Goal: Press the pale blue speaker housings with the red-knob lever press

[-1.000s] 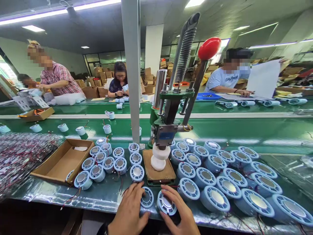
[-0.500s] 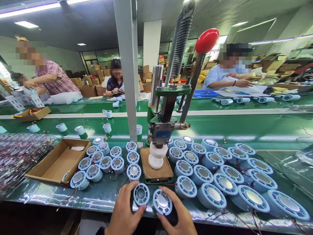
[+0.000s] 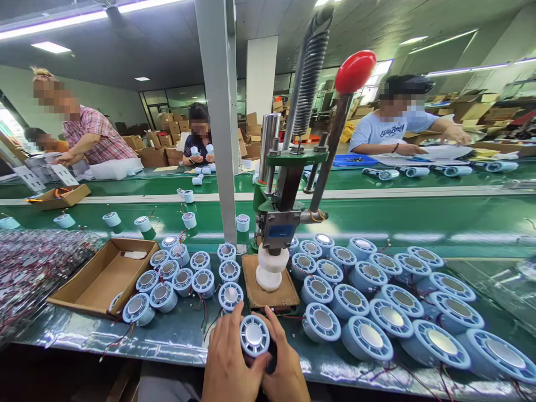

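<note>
My left hand (image 3: 230, 354) is closed around a round light-blue housing (image 3: 254, 335) with a slotted rim and a silver disc on its upper face. My right hand (image 3: 287, 357) comes in from the right with its fingers curled about the far and right side of that housing. A second housing is hidden from sight. Just beyond my hands stands a green hand press (image 3: 285, 215) with a red-knobbed lever (image 3: 355, 71). Its white round pressing block (image 3: 272, 259) sits above a white seat (image 3: 268, 279) on a brown pad (image 3: 253, 273).
Several similar blue housings (image 3: 371, 336) with thin wires crowd the bench at right, and more (image 3: 136, 306) stand at left. A cardboard tray (image 3: 79, 287) lies beside bagged wires (image 3: 37, 279). Behind runs a green conveyor (image 3: 397, 218); three people work across it, one in a light-blue shirt (image 3: 377, 131).
My hands have come together; earlier each held its own housing, side by side. Now one housing shows between them. Across the conveyor, the person at right has stretched an arm rightward.
</note>
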{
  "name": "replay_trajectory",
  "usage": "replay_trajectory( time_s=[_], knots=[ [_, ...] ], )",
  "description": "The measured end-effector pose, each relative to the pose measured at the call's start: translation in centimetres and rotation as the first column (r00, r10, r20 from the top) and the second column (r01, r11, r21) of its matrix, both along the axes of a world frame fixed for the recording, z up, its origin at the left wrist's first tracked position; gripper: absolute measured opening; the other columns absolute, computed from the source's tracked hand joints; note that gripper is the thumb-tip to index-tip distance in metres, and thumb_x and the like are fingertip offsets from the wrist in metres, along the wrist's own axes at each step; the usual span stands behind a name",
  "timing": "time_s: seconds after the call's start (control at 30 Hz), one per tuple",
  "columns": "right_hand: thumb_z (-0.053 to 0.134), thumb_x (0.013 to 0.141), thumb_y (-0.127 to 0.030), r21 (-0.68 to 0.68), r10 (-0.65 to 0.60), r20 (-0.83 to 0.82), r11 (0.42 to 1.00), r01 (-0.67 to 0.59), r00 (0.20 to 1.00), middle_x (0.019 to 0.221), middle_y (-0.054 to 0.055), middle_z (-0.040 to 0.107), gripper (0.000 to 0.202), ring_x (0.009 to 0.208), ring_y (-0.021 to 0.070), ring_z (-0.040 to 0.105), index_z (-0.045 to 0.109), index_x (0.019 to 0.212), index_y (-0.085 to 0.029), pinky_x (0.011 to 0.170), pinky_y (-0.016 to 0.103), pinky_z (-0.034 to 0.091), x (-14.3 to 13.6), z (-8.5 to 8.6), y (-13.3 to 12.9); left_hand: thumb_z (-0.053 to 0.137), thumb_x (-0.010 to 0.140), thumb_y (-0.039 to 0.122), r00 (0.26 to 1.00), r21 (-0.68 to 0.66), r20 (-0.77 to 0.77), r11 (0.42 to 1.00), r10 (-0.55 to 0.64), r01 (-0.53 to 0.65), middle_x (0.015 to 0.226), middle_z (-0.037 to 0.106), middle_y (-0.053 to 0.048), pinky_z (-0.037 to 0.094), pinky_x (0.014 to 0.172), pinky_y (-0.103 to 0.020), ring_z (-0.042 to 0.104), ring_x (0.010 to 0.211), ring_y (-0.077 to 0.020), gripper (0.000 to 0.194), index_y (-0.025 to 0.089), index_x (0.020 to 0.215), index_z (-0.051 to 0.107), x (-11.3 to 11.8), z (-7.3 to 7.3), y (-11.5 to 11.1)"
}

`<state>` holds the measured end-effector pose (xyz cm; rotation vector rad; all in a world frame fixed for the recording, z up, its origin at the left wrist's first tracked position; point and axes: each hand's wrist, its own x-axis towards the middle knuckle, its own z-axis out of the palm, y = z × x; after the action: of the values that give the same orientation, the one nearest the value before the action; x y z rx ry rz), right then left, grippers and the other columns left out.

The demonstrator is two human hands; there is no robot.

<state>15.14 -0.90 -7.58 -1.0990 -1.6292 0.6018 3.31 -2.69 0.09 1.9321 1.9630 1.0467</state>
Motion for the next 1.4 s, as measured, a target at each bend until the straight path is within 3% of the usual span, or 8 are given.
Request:
replay_trajectory(
  time_s=[0.33,0.57,0.7,0.8,0.9,1.03,1.23,1.4],
  knots=[
    [0.056,0.082,-0.01,0.036,0.004,0.068,0.999,-0.007,0.998,0.134,0.009,0.064,0.079,0.118,0.0204,0.066,0.031,0.156,-0.021,0.099,0.029,0.056,0.1,1.0,0.1,0.063,0.075,0.013,0.997,0.049,0.041,0.997,0.062,-0.064,0.117,0.063,-0.013,0.048,0.096,-0.048,0.061,0.108,-0.0314,0.083,0.019,0.152,0.032,1.0,-1.3,-0.2],
    [0.045,0.077,-0.002,-0.102,0.278,0.392,0.961,-0.258,0.877,0.149,0.012,0.049,0.078,0.137,0.0227,0.05,0.039,0.153,-0.017,0.111,0.037,0.047,2.8,3.9,0.5,0.046,0.093,0.025,0.997,0.094,0.059,0.994,-0.052,0.046,0.142,0.053,-0.02,0.042,0.108,-0.048,0.051,0.131,-0.0316,0.059,0.012,0.149,0.036,1.5,-4.7,-0.8],
    [0.057,0.074,-0.006,-0.137,0.383,0.519,0.92,-0.368,0.764,0.154,0.01,0.043,0.087,0.14,0.0252,0.047,0.033,0.156,-0.022,0.112,0.037,0.047,6.0,10.7,1.3,0.046,0.091,0.027,0.98,0.006,0.173,0.995,-0.095,0.095,0.144,0.055,-0.018,0.044,0.109,-0.043,0.053,0.133,-0.0293,0.054,0.011,0.142,0.047,0.5,-4.5,-0.1],
    [0.058,0.087,-0.015,0.258,0.039,0.525,0.945,-0.203,0.85,0.149,0.007,0.05,0.071,0.136,0.0243,0.051,0.036,0.153,-0.028,0.111,0.042,0.049,8.5,20.2,3.4,0.055,0.08,0.027,0.964,-0.098,0.25,0.989,-0.086,0.113,0.137,0.062,-0.016,0.047,0.108,-0.043,0.059,0.126,-0.0305,0.059,0.011,0.137,0.054,-0.4,-3.0,0.0],
    [0.06,0.09,-0.021,0.617,-0.309,0.355,0.787,0.028,0.882,0.137,0.01,0.058,0.055,0.13,0.0264,0.055,0.048,0.143,-0.023,0.112,0.048,0.047,9.9,30.8,7.9,0.065,0.067,0.023,0.956,-0.145,0.259,0.973,-0.14,0.182,0.131,0.067,-0.012,0.047,0.109,-0.04,0.062,0.123,-0.0316,0.066,0.015,0.132,0.061,-0.8,-1.3,-0.8],
    [0.061,0.088,-0.022,0.608,-0.334,0.164,0.775,0.171,0.928,0.114,0.01,0.066,0.041,0.102,0.0222,0.066,0.057,0.129,-0.019,0.093,0.042,0.056,9.5,40.2,16.2,0.077,0.056,0.021,0.9,-0.171,0.339,0.922,-0.276,0.347,0.124,0.072,-0.006,0.05,0.104,-0.033,0.066,0.117,-0.0304,0.071,0.024,0.126,0.068,-1.2,1.9,-0.6],
    [0.041,0.095,-0.024,0.443,0.064,-0.106,0.897,-0.011,0.992,0.067,-0.001,0.056,0.024,0.043,0.007,0.054,0.058,0.08,-0.016,0.043,0.019,0.042,7.4,41.6,22.0,0.075,0.064,0.023,0.866,-0.136,0.489,0.972,-0.104,0.194,0.114,0.075,-0.01,0.051,0.101,-0.041,0.069,0.106,-0.0297,0.058,0.015,0.121,0.067,-1.8,7.9,7.8],
    [0.044,0.095,-0.025,0.467,0.057,-0.124,0.884,0.007,0.991,0.066,-0.003,0.055,0.023,0.043,0.0044,0.052,0.056,0.078,-0.016,0.043,0.016,0.037,7.5,40.7,21.3,0.077,0.063,0.013,0.778,-0.047,0.586,0.95,-0.225,0.31,0.112,0.075,-0.009,0.052,0.096,-0.039,0.069,0.101,-0.0262,0.054,0.015,0.116,0.067,0.8,7.6,12.3]
  ],
)
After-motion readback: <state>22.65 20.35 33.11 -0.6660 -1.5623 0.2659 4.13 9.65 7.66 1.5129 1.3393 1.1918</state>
